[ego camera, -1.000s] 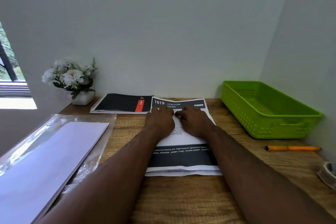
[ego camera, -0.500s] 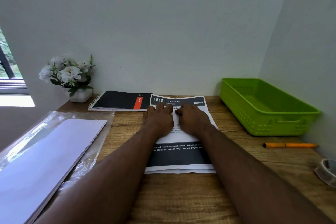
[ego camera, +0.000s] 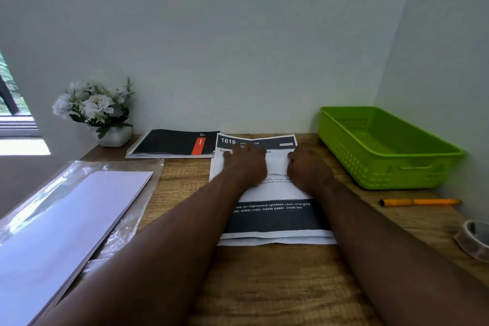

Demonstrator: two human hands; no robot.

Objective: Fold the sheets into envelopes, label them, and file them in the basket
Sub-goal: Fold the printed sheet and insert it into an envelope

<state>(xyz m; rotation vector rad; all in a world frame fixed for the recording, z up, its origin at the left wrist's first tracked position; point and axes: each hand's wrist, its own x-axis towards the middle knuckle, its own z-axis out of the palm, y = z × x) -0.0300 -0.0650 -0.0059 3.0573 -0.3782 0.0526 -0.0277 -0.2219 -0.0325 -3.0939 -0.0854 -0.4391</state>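
Since a second ago the hands have slid apart across the printed sheet [ego camera: 267, 193]. The left hand [ego camera: 247, 164] lies flat, motion-blurred; the right hand [ego camera: 308, 169] presses, fingers curled under. The sheet's long axis runs toward the wall, left of the green basket [ego camera: 383, 164].

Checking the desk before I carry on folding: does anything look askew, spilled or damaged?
Nothing spilled or damaged. The printed sheet lies slightly crooked over another sheet, whose white edge peeks out at the near side. The pen and tape roll lie loose beside the empty green basket.
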